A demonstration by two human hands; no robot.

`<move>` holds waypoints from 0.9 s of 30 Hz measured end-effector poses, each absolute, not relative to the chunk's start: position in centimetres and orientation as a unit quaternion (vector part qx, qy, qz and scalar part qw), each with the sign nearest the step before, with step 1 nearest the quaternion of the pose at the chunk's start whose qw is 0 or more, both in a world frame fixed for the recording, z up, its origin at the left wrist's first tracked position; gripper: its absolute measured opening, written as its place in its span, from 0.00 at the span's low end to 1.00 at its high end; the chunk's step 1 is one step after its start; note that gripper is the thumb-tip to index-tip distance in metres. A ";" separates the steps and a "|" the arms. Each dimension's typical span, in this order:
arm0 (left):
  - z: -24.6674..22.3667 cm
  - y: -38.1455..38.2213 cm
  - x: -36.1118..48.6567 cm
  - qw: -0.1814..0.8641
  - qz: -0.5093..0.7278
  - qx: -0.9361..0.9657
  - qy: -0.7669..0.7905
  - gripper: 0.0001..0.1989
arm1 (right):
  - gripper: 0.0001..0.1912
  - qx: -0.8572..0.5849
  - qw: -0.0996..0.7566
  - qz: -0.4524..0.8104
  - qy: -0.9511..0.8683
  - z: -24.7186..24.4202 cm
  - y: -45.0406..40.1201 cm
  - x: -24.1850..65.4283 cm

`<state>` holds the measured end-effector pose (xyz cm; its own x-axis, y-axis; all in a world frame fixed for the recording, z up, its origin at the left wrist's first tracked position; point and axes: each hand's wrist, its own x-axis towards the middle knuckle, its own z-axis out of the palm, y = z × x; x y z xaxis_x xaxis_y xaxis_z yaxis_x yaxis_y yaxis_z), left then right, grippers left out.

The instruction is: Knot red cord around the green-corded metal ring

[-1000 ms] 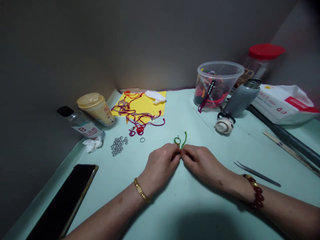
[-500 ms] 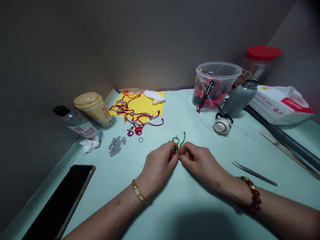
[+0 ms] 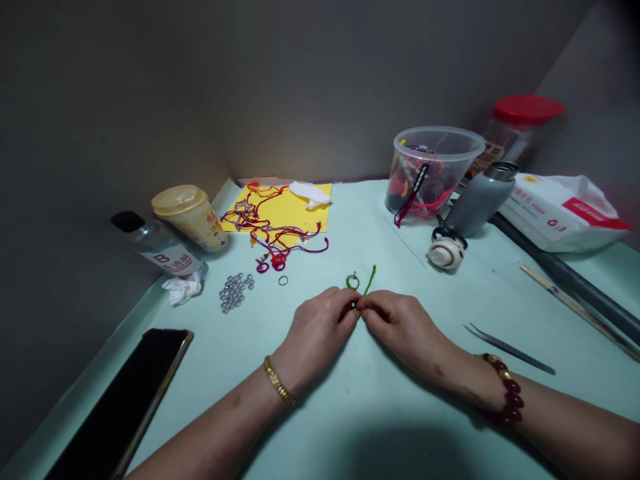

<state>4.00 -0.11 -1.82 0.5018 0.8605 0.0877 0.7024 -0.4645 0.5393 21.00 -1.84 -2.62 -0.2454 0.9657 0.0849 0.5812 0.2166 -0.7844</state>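
Observation:
My left hand (image 3: 325, 320) and my right hand (image 3: 395, 327) meet at the middle of the table, thumbs and forefingers pinched close together. Between them they hold a small corded piece; its green cord (image 3: 370, 280) sticks up past the fingertips, and a green-wrapped ring (image 3: 353, 281) shows just beyond. Part of the piece, with a small shiny bit, is hidden by the fingers. To the left lie a bare metal ring (image 3: 283, 281) and a cluster of small metal rings (image 3: 234, 293). Tweezers (image 3: 510, 349) rest beside my right forearm.
A phone (image 3: 125, 400), a bottle (image 3: 160, 247) and a lidded cup (image 3: 193, 217) stand or lie left. Knotted cords cover yellow paper (image 3: 305, 217). At right are a clear tub (image 3: 435, 173), a grey flask (image 3: 483, 200), a white roll (image 3: 445, 255) and a bag (image 3: 560, 213).
Both pinches have drawn in over the middle of the piece, covering more of its orange part. The green cord end leans further right. The whole view has shifted slightly.

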 end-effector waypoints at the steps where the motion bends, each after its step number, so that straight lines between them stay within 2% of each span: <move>1: -1.8 -0.2 4.0 0.225 0.180 0.834 0.470 0.11 | 0.09 -0.549 0.297 0.318 -0.714 -2.7 -1.8 21.0; 6: -1.9 -0.3 4.0 0.241 0.184 0.799 0.519 0.11 | 0.02 -0.597 0.268 0.310 -0.689 -2.7 -1.7 20.9; 12: -2.0 -0.3 4.0 0.237 0.179 0.799 0.523 0.03 | 0.04 -0.593 0.269 0.321 -0.688 -2.4 -1.7 20.8; 21: -1.8 -0.3 4.0 0.241 0.173 0.799 0.523 0.03 | 0.09 -0.563 0.276 0.318 -0.711 -2.6 -1.9 20.7; 27: -1.9 -0.4 4.0 0.234 0.173 0.801 0.523 0.02 | 0.07 -0.565 0.251 0.311 -0.721 -2.1 -2.0 20.8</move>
<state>4.04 -0.45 -1.89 0.3923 0.9193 0.0324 0.7569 -0.3427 0.5565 20.84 -1.99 -2.06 -0.2343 0.9721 0.0108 0.6593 0.1670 -0.7331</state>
